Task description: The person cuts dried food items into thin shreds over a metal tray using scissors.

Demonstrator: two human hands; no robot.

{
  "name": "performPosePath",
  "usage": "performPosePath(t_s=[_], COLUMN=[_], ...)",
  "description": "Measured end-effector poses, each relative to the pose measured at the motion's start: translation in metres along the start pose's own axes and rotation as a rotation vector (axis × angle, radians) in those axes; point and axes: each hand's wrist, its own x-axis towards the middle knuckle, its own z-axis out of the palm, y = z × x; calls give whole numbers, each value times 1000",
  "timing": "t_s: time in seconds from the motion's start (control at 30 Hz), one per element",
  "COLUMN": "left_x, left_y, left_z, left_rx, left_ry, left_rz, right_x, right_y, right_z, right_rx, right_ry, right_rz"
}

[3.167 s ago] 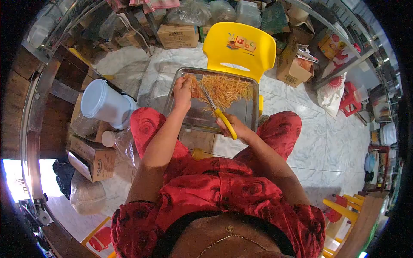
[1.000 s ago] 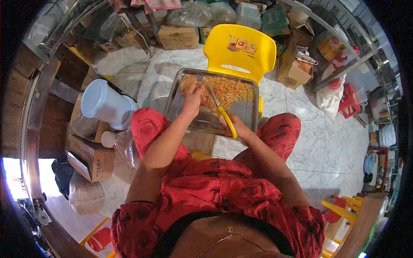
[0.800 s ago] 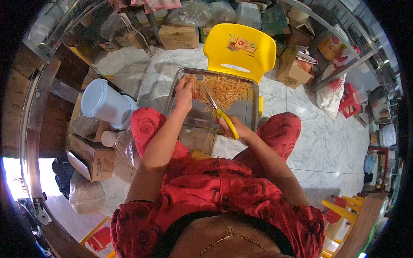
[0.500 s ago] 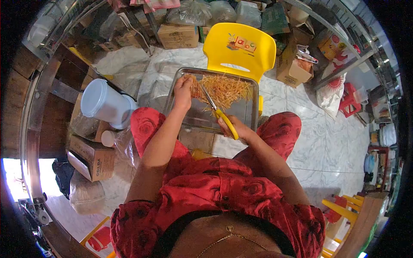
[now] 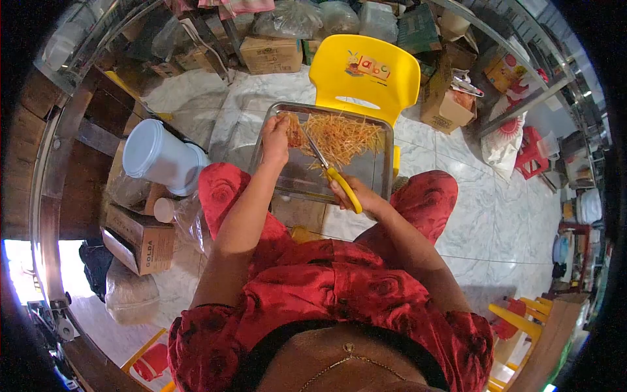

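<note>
A metal tray (image 5: 308, 185) rests on a small yellow chair (image 5: 366, 72) in front of my knees. Across its far half lies a loose heap of thin orange-brown dried strands (image 5: 346, 134). My left hand (image 5: 275, 138) is closed at the tray's left side, gripping a bunch of these strands (image 5: 294, 130). From the right, my right hand (image 5: 359, 195) grips yellow-handled scissors (image 5: 338, 179). Their metal blades point up and left at the held bunch, close to my left fingers. How far the blades are parted is hard to make out.
To the left stand a white bucket (image 5: 147, 150) and an open cardboard box (image 5: 140, 242). Another carton (image 5: 271, 55) sits behind the tray. At the right are an open box (image 5: 447, 108), a white sack (image 5: 503, 150) and a red stool (image 5: 532, 153).
My left hand has shifted very slightly down and left with the bunch. The scissors stay in nearly the same place in my right hand.
</note>
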Motion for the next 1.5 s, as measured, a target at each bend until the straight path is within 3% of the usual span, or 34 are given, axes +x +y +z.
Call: performPosePath(t_s=[0.23, 0.53, 0.83, 0.93, 1.1, 1.3, 1.43, 1.5], left_x=[-11, -12, -9, -10, -11, -14, -21, -26], left_y=[15, 6, 1, 4, 5, -10, -2, 6], left_z=[9, 9, 4, 7, 6, 7, 13, 18], left_rx=[100, 143, 166, 81, 68, 308, 229, 147], left_ry=[6, 16, -1, 21, 5, -25, -5, 7], left_rz=[8, 44, 36, 9, -42, 107, 26, -43], right_x=[-1, 0, 1, -1, -2, 4, 3, 2], right_y=[0, 3, 6, 0, -2, 9, 3, -4], right_z=[-2, -1, -1, 0, 2, 3, 2, -1], right_rx=[112, -53, 55, -112, -69, -80, -212, -198], right_ry=[-52, 28, 38, 132, 102, 117, 159, 125], right_rz=[29, -4, 111, -36, 72, 75, 1, 187])
